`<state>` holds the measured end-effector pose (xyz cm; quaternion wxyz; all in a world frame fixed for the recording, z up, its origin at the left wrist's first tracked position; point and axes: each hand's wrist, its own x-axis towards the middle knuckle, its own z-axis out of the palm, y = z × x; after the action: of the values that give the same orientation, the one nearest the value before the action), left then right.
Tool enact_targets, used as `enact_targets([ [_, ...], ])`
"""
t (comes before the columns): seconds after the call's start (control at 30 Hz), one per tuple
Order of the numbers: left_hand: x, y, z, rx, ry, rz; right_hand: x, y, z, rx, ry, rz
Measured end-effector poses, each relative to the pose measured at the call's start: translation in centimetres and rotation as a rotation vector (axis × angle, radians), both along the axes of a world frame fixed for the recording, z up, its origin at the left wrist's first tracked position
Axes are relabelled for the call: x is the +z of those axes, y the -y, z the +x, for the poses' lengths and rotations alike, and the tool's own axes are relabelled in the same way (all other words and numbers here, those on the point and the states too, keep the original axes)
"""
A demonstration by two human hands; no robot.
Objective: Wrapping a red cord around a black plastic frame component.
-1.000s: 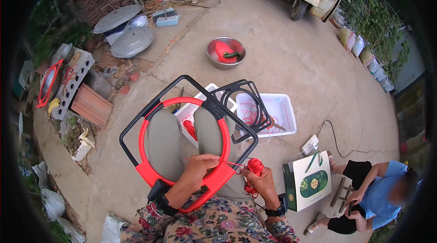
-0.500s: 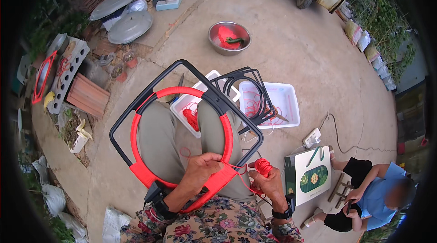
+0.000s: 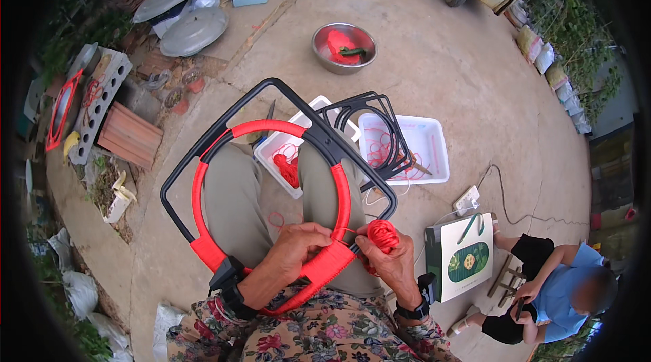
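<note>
A black frame [image 3: 224, 99] with a ring inside rests across my lap, much of it wrapped in red cord. My left hand [image 3: 298, 247] is closed in a pinch at the ring's right side, just above a wide wrapped band [image 3: 327, 262]. Between my hands a short strand of red cord passes over the ring. My right hand [image 3: 392, 260] grips a bundle of red cord [image 3: 383, 234] right beside the frame's lower right edge. The left fingertips partly hide what they pinch.
Ahead stand a white tray [image 3: 293, 190] with red cord and another white tray [image 3: 439, 158] with cord and scissors; more black frames [image 3: 371, 101] lean over them. A metal bowl [image 3: 344, 67] lies beyond. At right are a gift bag [image 3: 466, 253], power strip [image 3: 466, 200] and a seated person [image 3: 566, 287].
My right hand has moved left with the cord bundle, up against the frame. The strand between my hands is shorter. My left hand stays pinching near the same spot.
</note>
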<state>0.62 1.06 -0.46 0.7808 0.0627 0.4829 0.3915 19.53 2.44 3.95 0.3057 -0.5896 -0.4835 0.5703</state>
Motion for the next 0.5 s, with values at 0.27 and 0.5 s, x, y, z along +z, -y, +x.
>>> enact_targets([
  [0.27, 0.2, -0.4, -0.2, -0.014, 0.027, -0.040, -1.0, 0.1, 0.1, -0.008, 0.012, 0.025],
  [0.5, 0.0, -0.7, -0.1, -0.063, -0.006, -0.072, -1.6, 0.4, -0.1, -0.010, 0.054, 0.051],
])
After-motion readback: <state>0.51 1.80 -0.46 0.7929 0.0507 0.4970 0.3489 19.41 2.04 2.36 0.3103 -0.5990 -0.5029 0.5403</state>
